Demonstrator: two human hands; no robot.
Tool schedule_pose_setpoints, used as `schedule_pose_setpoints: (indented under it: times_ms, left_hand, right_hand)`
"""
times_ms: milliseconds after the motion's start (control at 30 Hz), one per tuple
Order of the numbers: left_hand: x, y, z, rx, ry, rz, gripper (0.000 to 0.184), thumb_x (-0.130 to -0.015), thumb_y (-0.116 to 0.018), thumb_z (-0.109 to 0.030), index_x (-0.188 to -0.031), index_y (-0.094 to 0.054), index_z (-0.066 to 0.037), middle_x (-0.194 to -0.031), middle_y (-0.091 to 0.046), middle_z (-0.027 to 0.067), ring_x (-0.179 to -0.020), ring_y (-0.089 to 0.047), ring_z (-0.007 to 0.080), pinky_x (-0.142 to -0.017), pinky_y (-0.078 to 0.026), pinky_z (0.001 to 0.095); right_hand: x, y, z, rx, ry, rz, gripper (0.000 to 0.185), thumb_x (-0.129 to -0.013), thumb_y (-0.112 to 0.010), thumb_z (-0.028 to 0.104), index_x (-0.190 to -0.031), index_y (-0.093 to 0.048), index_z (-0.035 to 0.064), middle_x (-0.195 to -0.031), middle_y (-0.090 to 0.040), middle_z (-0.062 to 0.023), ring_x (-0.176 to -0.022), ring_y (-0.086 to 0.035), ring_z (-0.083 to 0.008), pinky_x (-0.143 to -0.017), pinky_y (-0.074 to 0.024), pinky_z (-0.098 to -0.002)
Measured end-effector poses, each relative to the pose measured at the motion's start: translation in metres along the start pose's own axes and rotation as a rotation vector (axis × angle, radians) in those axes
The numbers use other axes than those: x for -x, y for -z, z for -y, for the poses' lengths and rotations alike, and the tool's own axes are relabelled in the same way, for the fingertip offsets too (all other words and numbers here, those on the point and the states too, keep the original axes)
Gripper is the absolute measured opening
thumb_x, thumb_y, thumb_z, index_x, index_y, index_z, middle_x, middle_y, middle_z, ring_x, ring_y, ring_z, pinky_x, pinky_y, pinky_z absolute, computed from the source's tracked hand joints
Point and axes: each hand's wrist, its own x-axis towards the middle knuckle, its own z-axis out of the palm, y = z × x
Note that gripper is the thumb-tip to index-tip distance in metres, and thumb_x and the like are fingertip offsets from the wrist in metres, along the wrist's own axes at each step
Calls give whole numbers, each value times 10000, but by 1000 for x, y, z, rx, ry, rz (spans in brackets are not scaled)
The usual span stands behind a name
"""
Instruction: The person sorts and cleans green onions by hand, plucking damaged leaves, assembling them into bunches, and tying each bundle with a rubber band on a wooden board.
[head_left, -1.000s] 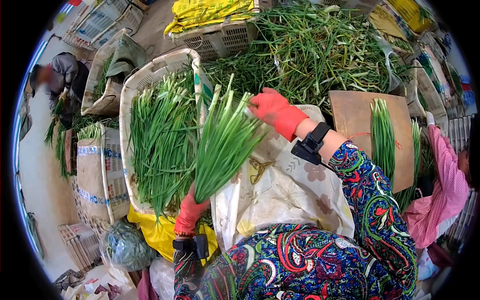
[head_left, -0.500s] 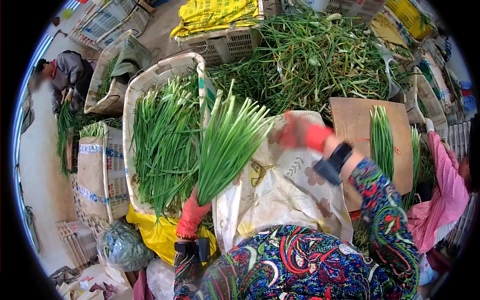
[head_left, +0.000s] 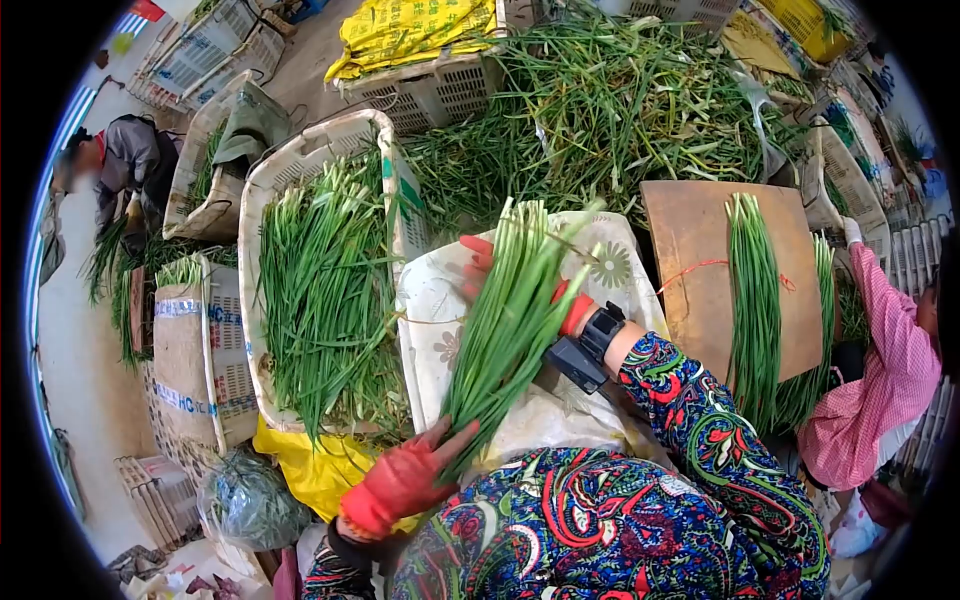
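We had the crate (head_left: 390, 225) on our left and, over the pale cover (head_left: 425, 300), the bunch (head_left: 508, 330), slanting with white ends away from us. Our left hand (head_left: 405, 485) gripped its leaf tips; our right hand (head_left: 572, 308) (mostly hidden behind it) had a grip we couldn't tell.

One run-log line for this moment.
long green leafy bunch: over pale floral cloth; left red-gloved hand: at leaf end; right red-gloved hand: behind bunch
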Motion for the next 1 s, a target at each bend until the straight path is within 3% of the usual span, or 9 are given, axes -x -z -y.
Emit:
schedule_pose_setpoints:
  times_ms: [133, 167, 233, 300, 333, 433, 600, 667, 1000]
  left_hand:
    - [13, 47, 63, 803, 182, -61, 795, -660, -735, -109, -1344, -330, -103, -1179, -543, 148, -1053, -548, 241, -831, -484, 345]
    - [7, 50, 68, 1133, 406, -321, 946, -654, -747, -332, -1395, -205, -102, -1203, -513, 166, -1093, -517, 249, -920, -412, 363]
    - [-37, 48, 83, 1183, 123, -413, 1064, -623, -750, -402, -1414, -100, -112, -1329, -376, 181, -1211, -401, 269, -1007, -311, 383]
    - [-72, 26, 97, 1353, 41, -101, 1101, -637, -720, -451, -1416, -17, -119, -1400, -253, 175, -1277, -302, 270, -1054, -221, 394]
    - [-96, 6, 91, 1542, -206, -10, 1027, -655, -710, -449, -1411, -110, -96, -1380, -300, 171, -1259, -329, 284, -1060, -203, 400]
    - [-97, -30, 108, 1652, -7, 335, 880, -669, -694, -478, -1333, -313, -44, -1266, -440, 184, -1154, -442, 324, -988, -322, 447]
    - [-72, -55, 96, 2075, 109, 544, 866, -644, -737, -373, -1312, -327, -5, -1206, -501, 128, -1029, -537, 243, -893, -426, 344]
    - [-53, -51, 87, 2082, 174, 474, 862, -652, -737, -363, -1320, -319, -12, -1201, -508, 128, -1040, -535, 242, -901, -422, 349]
    - [-32, -74, 55, 2312, 216, 375, 885, -685, -642, -560, -1298, -349, 7, -1224, -474, 227, -1100, -491, 353, -979, -346, 481]
  right_hand:
    - [-2, -4, 8, 88, -85, 177, 542, -864, -522, 122, -1338, -284, 9, -1126, -568, -79, -1100, -499, -199, -945, -418, -345]
    - [-1, -22, 9, 74, -74, 171, 588, -860, -537, 218, -1331, -279, -21, -971, -600, -50, -1029, -528, -199, -914, -439, -331]
    - [-9, -29, 5, -87, -102, 225, 642, -850, -541, 294, -1327, -272, -39, -889, -582, -39, -968, -540, -201, -887, -455, -326]
    - [-12, -57, 2, -143, -121, 184, 751, -820, -544, 421, -1323, -262, -60, -776, -528, -26, -876, -546, -213, -843, -479, -316]
    - [-16, -59, 3, -151, -154, 255, 725, -822, -561, 382, -1318, -271, -60, -814, -563, -21, -914, -553, -195, -824, -490, -312]
    - [-20, -70, 7, -37, -172, 244, 690, -807, -611, 300, -1310, -295, -51, -860, -617, -3, -940, -582, -144, -769, -514, -260]
    - [-25, -60, 56, 422, -97, -64, 701, -801, -472, 594, -1183, -502, 7, -1064, -598, -133, -970, -575, -223, -820, -475, -350]
    - [-31, -20, 88, 337, -2, -205, 728, -844, -232, 634, -1191, -522, 64, -1184, -535, -127, -1109, -487, -246, -922, -353, -375]
    - [0, -57, 46, 745, -27, -206, 642, -890, -356, 523, -1317, -371, 44, -1359, -381, -42, -1003, -490, -111, -907, -343, -257]
